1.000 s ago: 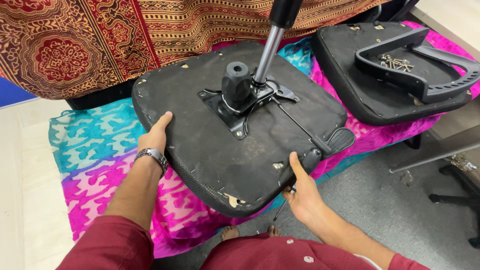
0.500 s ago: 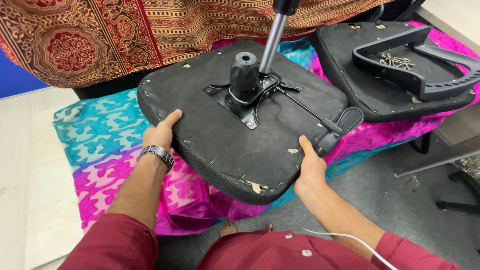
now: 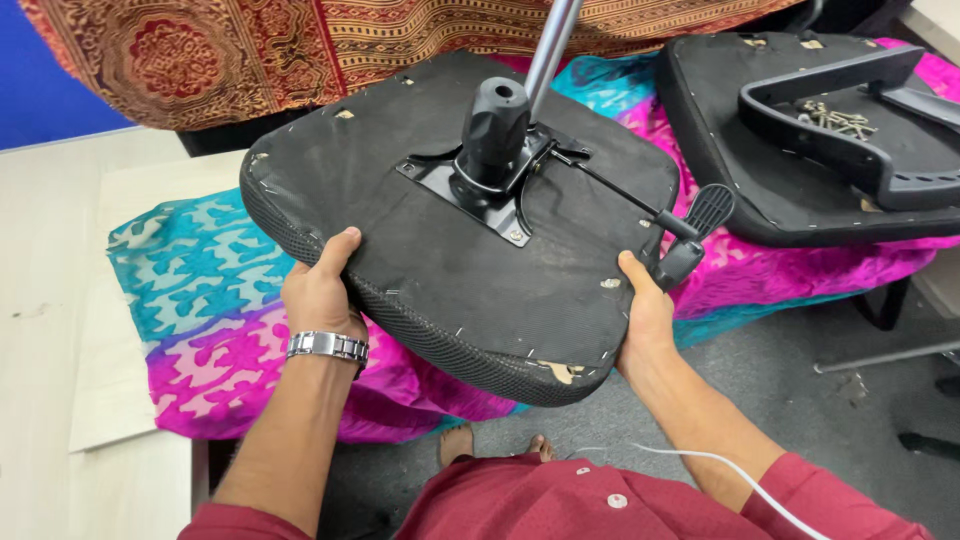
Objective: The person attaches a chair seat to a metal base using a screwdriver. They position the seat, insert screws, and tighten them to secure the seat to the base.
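My left hand (image 3: 322, 290) fingers tucked out of sight under the chair seat (image 3: 400, 230), my right hand (image 3: 645, 315) fingers hidden the same way, metal gas-lift tube (image 3: 552, 45) cut off by the top edge, second chair part (image 3: 800, 190) cropped at right, screws (image 3: 838, 118) too small to count.

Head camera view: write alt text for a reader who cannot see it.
Two bare hands, left hand and right hand, grip the near edges of an upturned black office chair seat above a pink and turquoise cloth. A black mechanism plate with a metal column is mounted on its underside. Another black chair part lies at right.
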